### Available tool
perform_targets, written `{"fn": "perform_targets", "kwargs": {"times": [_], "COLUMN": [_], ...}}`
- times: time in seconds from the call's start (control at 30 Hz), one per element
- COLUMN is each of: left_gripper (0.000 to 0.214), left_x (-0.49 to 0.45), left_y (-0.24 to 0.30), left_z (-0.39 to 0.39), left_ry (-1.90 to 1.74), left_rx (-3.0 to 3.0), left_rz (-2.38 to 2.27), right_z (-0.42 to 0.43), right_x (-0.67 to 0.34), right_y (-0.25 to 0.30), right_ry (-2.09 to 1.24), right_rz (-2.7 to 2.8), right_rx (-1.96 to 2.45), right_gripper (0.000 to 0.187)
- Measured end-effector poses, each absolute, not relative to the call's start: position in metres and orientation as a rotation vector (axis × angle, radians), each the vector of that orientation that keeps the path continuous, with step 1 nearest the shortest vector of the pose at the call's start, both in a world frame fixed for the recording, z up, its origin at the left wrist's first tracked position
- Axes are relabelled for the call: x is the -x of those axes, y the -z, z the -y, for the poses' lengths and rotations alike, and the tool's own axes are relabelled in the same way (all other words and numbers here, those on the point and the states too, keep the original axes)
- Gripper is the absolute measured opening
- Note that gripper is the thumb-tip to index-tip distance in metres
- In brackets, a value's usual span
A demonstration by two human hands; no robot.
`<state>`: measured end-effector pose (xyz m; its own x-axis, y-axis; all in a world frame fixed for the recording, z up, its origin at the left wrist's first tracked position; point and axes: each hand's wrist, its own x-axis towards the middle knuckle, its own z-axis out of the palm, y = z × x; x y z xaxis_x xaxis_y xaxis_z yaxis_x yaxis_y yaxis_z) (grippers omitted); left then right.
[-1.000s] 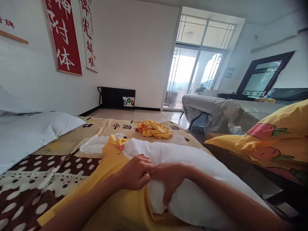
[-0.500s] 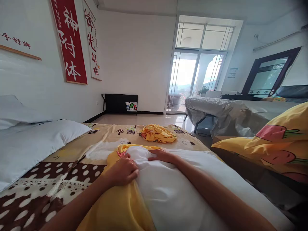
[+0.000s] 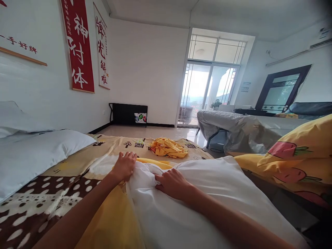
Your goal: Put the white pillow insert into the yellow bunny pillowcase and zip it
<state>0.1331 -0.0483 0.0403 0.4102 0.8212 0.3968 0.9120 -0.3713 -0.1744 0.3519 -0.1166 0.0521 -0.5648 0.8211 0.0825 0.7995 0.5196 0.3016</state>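
A white pillow (image 3: 166, 216) lies in front of me, partly on a yellow pillowcase (image 3: 111, 218). At the pillow's far left corner, my left hand (image 3: 126, 166) is closed, its fingers bent over the pillowcase edge; the fingertips are hidden. My right hand (image 3: 171, 183) grips a bunched fold of the pillow, just right of the left hand. A strip of yellow cloth shows past the pillow's far edge, between the hands.
A crumpled yellow cloth (image 3: 168, 147) lies farther off on the patterned bedspread (image 3: 75, 188). Another white pillow (image 3: 59, 147) is at the left. Yellow printed pillows (image 3: 306, 152) are stacked at the right, and a plastic-covered table (image 3: 225, 121) stands beyond.
My left hand has moved left and away from me, to the pillow's corner. My right hand has come slightly nearer and closed on the pillow. The pillow's far end has spread leftward over the pillowcase.
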Motion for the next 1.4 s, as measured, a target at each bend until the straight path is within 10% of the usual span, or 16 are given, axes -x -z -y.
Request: {"fn": "perform_targets", "kwargs": {"times": [0.53, 0.8, 1.13, 1.4], "left_gripper": [0.025, 0.023, 0.036, 0.028], "left_x": [-0.260, -0.164, -0.158, -0.175], "left_y": [-0.073, -0.033, 0.002, -0.024], "left_z": [0.071, 0.060, 0.040, 0.024], "left_ry": [0.480, 0.228, 0.253, 0.366], "left_rx": [2.504, 2.482, 2.462, 2.344], "left_rz": [1.356, 1.841, 2.108, 2.108], "right_z": [0.095, 0.103, 0.227, 0.200], "right_x": [-0.347, -0.396, -0.403, -0.402], "right_y": [-0.032, -0.058, 0.016, 0.020], "right_ry": [-0.513, -0.264, -1.486, -1.040], "right_rz": [-2.838, -2.804, -2.963, -3.060], "right_rx": [-1.460, -1.587, -1.022, -1.122], "right_gripper": [0.030, 0.041, 0.041, 0.047]}}
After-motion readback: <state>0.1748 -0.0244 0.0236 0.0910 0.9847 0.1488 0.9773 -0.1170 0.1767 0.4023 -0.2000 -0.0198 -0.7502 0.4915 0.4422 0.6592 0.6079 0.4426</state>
